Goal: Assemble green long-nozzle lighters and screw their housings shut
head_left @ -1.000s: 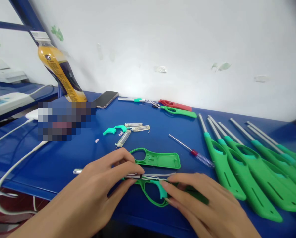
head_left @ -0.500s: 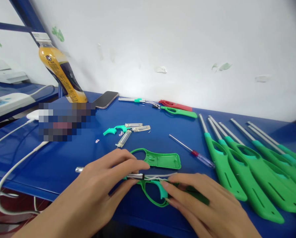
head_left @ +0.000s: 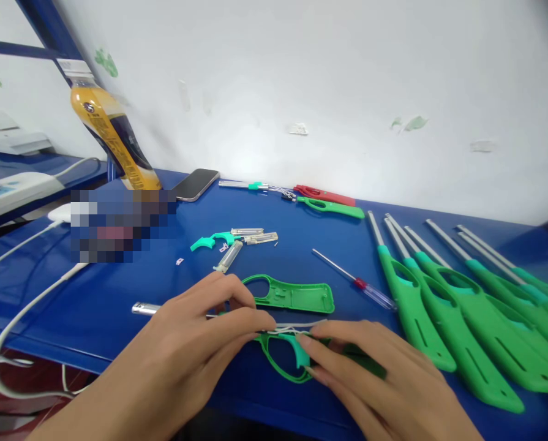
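Lighter shell (head_left: 296, 380) nr front of counter (head_left: 296, 245): left hand (head_left: 200, 343) pinching wires (head_left: 286, 331), nearly closed; right hand (head_left: 395, 367) curled on shell by trigger (head_left: 302, 355). Best held steady, w/ wires flat & clear of trigger.

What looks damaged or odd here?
The white wall has greenish marks and a whitish patch breaking its plain surface. A green handle half lies with its inside showing, unlike the closed lighters at right.

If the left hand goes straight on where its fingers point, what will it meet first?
The left hand would probably meet the white wires first, then the right hand, though depth is unclear.
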`<action>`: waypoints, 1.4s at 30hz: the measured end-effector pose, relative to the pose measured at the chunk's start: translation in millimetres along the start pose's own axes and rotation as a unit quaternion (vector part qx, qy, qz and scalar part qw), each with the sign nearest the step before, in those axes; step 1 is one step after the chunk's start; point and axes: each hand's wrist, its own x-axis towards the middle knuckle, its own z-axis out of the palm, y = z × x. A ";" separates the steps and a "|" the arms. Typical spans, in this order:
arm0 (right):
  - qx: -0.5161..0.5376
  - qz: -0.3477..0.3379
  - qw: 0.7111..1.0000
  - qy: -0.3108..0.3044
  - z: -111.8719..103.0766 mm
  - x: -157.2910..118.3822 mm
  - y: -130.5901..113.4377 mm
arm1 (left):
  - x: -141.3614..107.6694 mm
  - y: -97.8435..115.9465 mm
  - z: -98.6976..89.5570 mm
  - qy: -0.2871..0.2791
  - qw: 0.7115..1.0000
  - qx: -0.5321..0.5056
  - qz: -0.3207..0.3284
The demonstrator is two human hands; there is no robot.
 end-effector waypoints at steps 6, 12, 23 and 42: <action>0.001 0.001 1.000 0.004 0.7 -1.9 0.1 | -0.1 -0.2 2.3 0.013 1.000 0.004 -0.004; -0.002 0.003 1.000 0.002 0.7 -0.6 -0.6 | 2.5 -1.2 2.8 0.004 1.000 -0.011 0.000; -0.004 0.005 1.000 -0.003 0.0 -1.8 -1.3 | 2.0 -0.3 1.6 -0.014 0.998 -0.053 -0.021; -0.012 0.005 1.000 -0.006 1.2 -2.5 -0.8 | -1.9 -4.8 0.1 -0.064 0.997 -0.012 -0.043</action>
